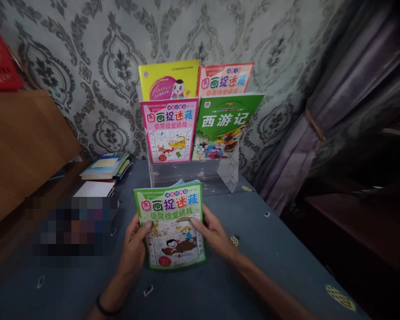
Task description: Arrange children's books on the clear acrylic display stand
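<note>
Between my two hands is a green-bordered picture book (pixel 176 226), tilted up with its cover facing me. My left hand (pixel 136 240) grips its left edge, thumb on the cover. My right hand (pixel 213 229) grips the right edge the same way, fingers hidden behind. A bluish corner pokes out behind the book's top edge. Just beyond stands a clear acrylic book rack (pixel 200 171). Its upper tier holds a yellow book (pixel 168 73) and a salmon-coloured book (pixel 225 78). In front of these are a pink-bordered book (pixel 170 133) and a green book (pixel 230 120). The rack's lowest tier shows no book.
On the left of the blue cloth-covered table (pixel 253 275) lie a stack of books (pixel 105 164) and a white-topped stack (pixel 93 189), with a blurred-out patch nearer me. A brown wooden panel (pixel 26 146) borders the left. Patterned wallpaper rises behind; a grey curtain (pixel 306 124) hangs right.
</note>
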{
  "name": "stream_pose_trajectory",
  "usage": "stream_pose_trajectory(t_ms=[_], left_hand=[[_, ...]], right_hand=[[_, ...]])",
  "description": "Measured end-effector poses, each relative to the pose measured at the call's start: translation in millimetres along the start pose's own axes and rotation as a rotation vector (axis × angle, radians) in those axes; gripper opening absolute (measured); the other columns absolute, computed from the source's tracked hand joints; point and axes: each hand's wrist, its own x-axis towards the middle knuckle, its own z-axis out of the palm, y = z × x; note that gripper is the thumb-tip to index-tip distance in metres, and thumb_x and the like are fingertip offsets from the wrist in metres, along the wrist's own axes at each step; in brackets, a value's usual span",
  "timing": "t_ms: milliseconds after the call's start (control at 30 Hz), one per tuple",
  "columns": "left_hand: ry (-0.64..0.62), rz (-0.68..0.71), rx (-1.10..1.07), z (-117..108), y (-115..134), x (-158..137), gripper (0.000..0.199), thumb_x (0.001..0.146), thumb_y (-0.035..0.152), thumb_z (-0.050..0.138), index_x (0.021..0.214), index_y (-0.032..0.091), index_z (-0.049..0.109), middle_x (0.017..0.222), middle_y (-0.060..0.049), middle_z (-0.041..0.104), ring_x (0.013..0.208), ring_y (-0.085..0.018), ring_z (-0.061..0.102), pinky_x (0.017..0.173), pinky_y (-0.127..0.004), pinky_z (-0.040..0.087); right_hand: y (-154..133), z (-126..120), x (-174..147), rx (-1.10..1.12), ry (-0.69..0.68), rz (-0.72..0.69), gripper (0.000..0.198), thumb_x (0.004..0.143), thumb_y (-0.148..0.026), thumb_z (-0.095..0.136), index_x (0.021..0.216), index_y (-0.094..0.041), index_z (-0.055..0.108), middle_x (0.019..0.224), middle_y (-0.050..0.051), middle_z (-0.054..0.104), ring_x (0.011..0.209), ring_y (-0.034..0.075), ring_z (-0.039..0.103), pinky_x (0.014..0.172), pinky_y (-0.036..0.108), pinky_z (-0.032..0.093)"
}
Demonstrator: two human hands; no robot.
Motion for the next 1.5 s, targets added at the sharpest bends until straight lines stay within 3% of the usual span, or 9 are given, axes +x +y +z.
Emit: stream_pose_trajectory(t_ms=[167,333,500,733,967,1133,1300,1433,1500], left_hand=[[0.031,0.022,-0.055,4.3,-9.6,4.4,0.038,0.068,0.037,0.081,0.102,0.021,0.071,0.101,-0.004,0.079,0.105,-0.027,0.071,0.092,-0.036,0.056],[-0.025,0.008,-0.101,-0.1,-14.0,11.8,0.039,0.073,0.037,0.081,0.106,0.021,0.068,0.111,-0.006,0.077,0.104,-0.026,0.072,0.089,-0.034,0.057],[-0.102,-0.059,-0.131,-3.5,-18.9,16.9,0.042,0.072,0.038,0.083,0.108,0.021,0.068,0.109,-0.008,0.078,0.102,-0.028,0.072,0.089,-0.037,0.058],[-0.079,-0.145,-0.144,0.0,-27.4,19.4,0.051,0.073,0.043,0.083,0.117,0.023,0.068,0.115,-0.010,0.076,0.105,-0.031,0.072,0.089,-0.040,0.059],[0.066,-0.178,0.092,-43.2,-42.8,26.0,0.045,0.078,0.039,0.080,0.120,0.030,0.068,0.136,-0.003,0.067,0.134,-0.027,0.056,0.098,-0.031,0.055],[-0.054,-0.003,0.307,-46.0,-7.7,24.8,0.036,0.086,0.040,0.072,0.120,0.028,0.070,0.138,-0.003,0.065,0.143,-0.025,0.045,0.106,-0.029,0.046],[-0.292,0.248,0.612,-11.3,59.4,32.9,0.030,0.088,0.036,0.067,0.115,0.025,0.072,0.120,-0.006,0.073,0.117,-0.029,0.062,0.094,-0.032,0.049],[-0.272,0.525,0.733,20.2,106.9,57.6,0.016,0.087,0.034,0.065,0.094,0.022,0.072,0.093,-0.005,0.073,0.087,-0.025,0.062,0.081,-0.030,0.048],[-0.212,0.705,0.816,34.5,125.2,74.8,0.014,0.089,0.032,0.060,0.085,0.021,0.067,0.084,-0.003,0.068,0.081,-0.021,0.058,0.079,-0.029,0.045]], right_hand=[[34.9,10.8,-14.1,0.086,0.051,0.061,0.070,0.085,-0.059,0.069,0.142,-0.026,0.047,0.135,0.012,0.065,0.122,0.031,0.063,0.107,0.052,0.048],[59.0,5.9,-16.2,0.118,-0.113,0.136,0.084,0.079,-0.065,0.072,0.147,-0.025,0.042,0.141,0.016,0.060,0.127,0.033,0.059,0.109,0.055,0.045],[55.0,-6.9,-16.6,0.086,-0.227,0.243,0.083,0.081,-0.069,0.067,0.148,-0.025,0.046,0.146,0.016,0.056,0.135,0.034,0.053,0.111,0.055,0.041],[46.8,-20.7,-15.2,0.096,-0.216,0.244,0.065,0.087,-0.062,0.064,0.143,-0.030,0.055,0.138,0.011,0.063,0.132,0.030,0.056,0.113,0.053,0.039],[32.6,-22.1,-10.6,0.021,-0.124,0.192,0.046,0.093,-0.057,0.058,0.123,-0.025,0.071,0.114,0.009,0.075,0.113,0.030,0.067,0.104,0.053,0.048],[17.0,-23.8,-7.9,-0.174,-0.111,0.098,0.043,0.094,-0.058,0.056,0.106,-0.022,0.077,0.091,0.006,0.075,0.088,0.027,0.069,0.089,0.045,0.056],[-17.6,-37.3,16.9,-0.405,-0.087,-0.128,0.039,0.095,-0.055,0.056,0.091,-0.021,0.075,0.070,0.001,0.066,0.066,0.020,0.060,0.070,0.034,0.056],[-62.4,-51.1,52.5,-0.534,0.014,-0.314,0.033,0.094,-0.052,0.058,0.094,-0.021,0.070,0.083,0.004,0.067,0.068,0.018,0.058,0.058,0.029,0.051],[-84.4,-55.6,72.8,-0.566,0.085,-0.407,0.030,0.094,-0.049,0.058,0.094,-0.021,0.068,0.082,0.003,0.064,0.067,0.017,0.056,0.057,0.029,0.050]])
